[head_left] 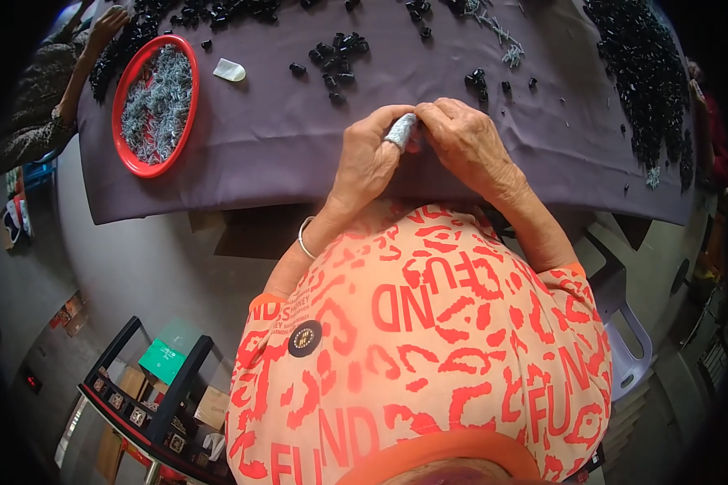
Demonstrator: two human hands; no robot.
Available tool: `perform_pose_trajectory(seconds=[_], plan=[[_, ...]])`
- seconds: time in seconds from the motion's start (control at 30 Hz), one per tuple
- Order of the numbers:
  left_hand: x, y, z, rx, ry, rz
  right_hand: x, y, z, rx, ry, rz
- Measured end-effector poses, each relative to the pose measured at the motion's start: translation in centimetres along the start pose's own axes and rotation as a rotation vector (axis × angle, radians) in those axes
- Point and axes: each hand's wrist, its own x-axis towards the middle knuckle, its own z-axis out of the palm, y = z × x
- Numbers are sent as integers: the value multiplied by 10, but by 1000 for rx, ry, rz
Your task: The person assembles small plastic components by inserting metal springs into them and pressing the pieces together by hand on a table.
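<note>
My left hand (366, 155) and my right hand (467, 144) meet over the near edge of the cloth-covered table (259, 145). Both are closed, fingertips pressed together. Whatever lies between them is hidden behind the fingers. A whitish-grey finger cover (401, 132) wraps one finger of my left hand. Just beyond the hands sits a loose cluster of small black plastic pieces (340, 55). A smaller group of black pieces (477, 79) lies farther right. To the left, a red oval basin (119, 133) holds a heap of small grey metal pieces (160, 105).
A small white cover (229, 70) lies beside the basin. Large black heaps (643, 81) spread along the right and far edges, with grey metal pieces (512, 55) scattered among them. Another person's arm (77, 73) reaches in at far left. A plastic chair (627, 347) stands right of me.
</note>
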Motion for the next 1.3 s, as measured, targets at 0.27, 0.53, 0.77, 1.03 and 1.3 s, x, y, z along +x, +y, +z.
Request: perform_pose_trajectory(seconds=[0.27, 0.53, 0.77, 1.03, 1.3], plan=[[18, 0, -7, -150, -249, -332, -3, -1, -2, 113, 98, -54], [17, 3, -9, -175, -282, -379, -11, 2, 2, 172, 141, -46], [16, 0, -7, -294, -245, -411, -4, -5, -3, 231, 294, -111], [10, -10, -10, 3, -114, 81, 25, -26, 29, 375, 209, -65], [7, -26, -4, 84, -76, 172, 23, -19, 40, 381, 240, -93]])
